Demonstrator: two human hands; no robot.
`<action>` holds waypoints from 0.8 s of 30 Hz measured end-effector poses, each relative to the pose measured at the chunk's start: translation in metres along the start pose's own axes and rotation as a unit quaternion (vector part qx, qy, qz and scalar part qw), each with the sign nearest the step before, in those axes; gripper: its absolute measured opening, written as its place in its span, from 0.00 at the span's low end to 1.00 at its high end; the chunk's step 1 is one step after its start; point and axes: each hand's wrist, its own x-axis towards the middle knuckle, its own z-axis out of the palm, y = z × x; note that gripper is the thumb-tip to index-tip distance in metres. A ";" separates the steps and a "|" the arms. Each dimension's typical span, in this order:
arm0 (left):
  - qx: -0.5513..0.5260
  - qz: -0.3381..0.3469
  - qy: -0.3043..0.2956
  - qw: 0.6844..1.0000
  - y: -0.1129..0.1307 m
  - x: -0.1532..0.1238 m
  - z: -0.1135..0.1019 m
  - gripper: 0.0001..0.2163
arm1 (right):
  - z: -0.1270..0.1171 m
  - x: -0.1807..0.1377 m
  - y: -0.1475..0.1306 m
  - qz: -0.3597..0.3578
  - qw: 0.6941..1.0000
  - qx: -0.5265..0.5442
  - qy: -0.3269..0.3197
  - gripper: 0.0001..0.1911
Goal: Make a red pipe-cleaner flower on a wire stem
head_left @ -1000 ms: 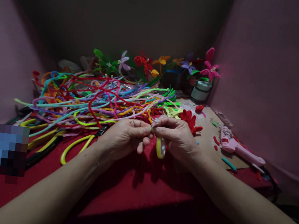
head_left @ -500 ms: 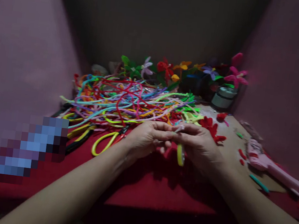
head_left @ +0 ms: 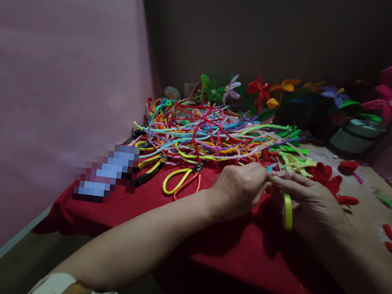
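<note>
My left hand point(head_left: 239, 188) and my right hand point(head_left: 308, 204) meet over the red cloth point(head_left: 159, 209), fingertips pinched together on a small thin piece I cannot make out. A yellow-green roll of tape point(head_left: 287, 211) hangs on a finger of my right hand. Just beyond the hands lies a heap of coloured pipe cleaners point(head_left: 211, 137). A red pipe-cleaner flower point(head_left: 328, 178) lies right of my right hand.
Yellow-handled scissors point(head_left: 179, 181) and other hand tools lie left of the hands. Finished pipe-cleaner flowers point(head_left: 260, 88) stand along the back wall, with a grey-white container point(head_left: 356, 135) at the back right. Pink walls close in on both sides. Small red scraps point(head_left: 390, 235) dot the bare tabletop.
The view has swung to the left, so hands and table now sit further right in the picture. Both hands keep their pinch together; the pink glue gun has left the view.
</note>
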 end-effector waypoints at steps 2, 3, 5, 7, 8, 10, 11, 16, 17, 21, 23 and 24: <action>0.091 0.049 0.000 0.995 -0.003 -0.003 0.004 0.07 | 0.001 0.002 0.002 0.005 1.000 0.007 0.018 0.12; 0.112 0.061 0.000 0.992 -0.004 -0.004 0.005 0.08 | 0.002 0.002 0.002 0.007 1.000 0.007 0.025 0.13; 0.113 0.069 0.013 0.991 -0.005 -0.004 0.006 0.08 | 0.003 0.001 0.002 0.012 0.999 0.009 0.031 0.15; 0.053 0.029 0.027 0.998 -0.002 -0.002 0.006 0.08 | 0.005 -0.002 0.001 0.013 0.999 0.007 0.030 0.16; 0.001 -0.009 0.025 1.000 0.000 -0.001 0.005 0.08 | 0.005 -0.003 0.000 0.011 0.999 0.002 0.032 0.16; -0.127 -0.101 0.001 0.987 0.004 0.001 0.002 0.08 | 0.006 -0.007 -0.002 0.004 1.000 -0.014 0.025 0.17; -0.192 -0.141 -0.018 0.971 0.005 0.003 0.001 0.07 | 0.006 -0.008 -0.003 -0.002 1.000 -0.021 0.015 0.17; -0.381 -0.210 -0.092 0.896 0.002 0.007 -0.006 0.08 | 0.003 -0.008 -0.002 -0.027 0.999 -0.028 -0.025 0.11; -0.399 -0.215 -0.109 0.884 0.001 0.007 -0.007 0.08 | 0.002 -0.007 -0.002 -0.028 0.999 -0.030 -0.029 0.10; -0.413 -0.253 -0.145 0.863 0.002 0.010 -0.012 0.08 | 0.000 -0.003 -0.002 -0.042 0.997 -0.020 -0.067 0.10; -0.358 -0.235 -0.150 0.891 0.005 0.012 -0.014 0.09 | 0.000 0.000 -0.002 -0.057 0.995 -0.014 -0.084 0.10; -0.308 -0.224 -0.141 0.914 0.007 0.013 -0.014 0.10 | -0.001 0.001 -0.002 -0.065 0.994 -0.008 -0.086 0.09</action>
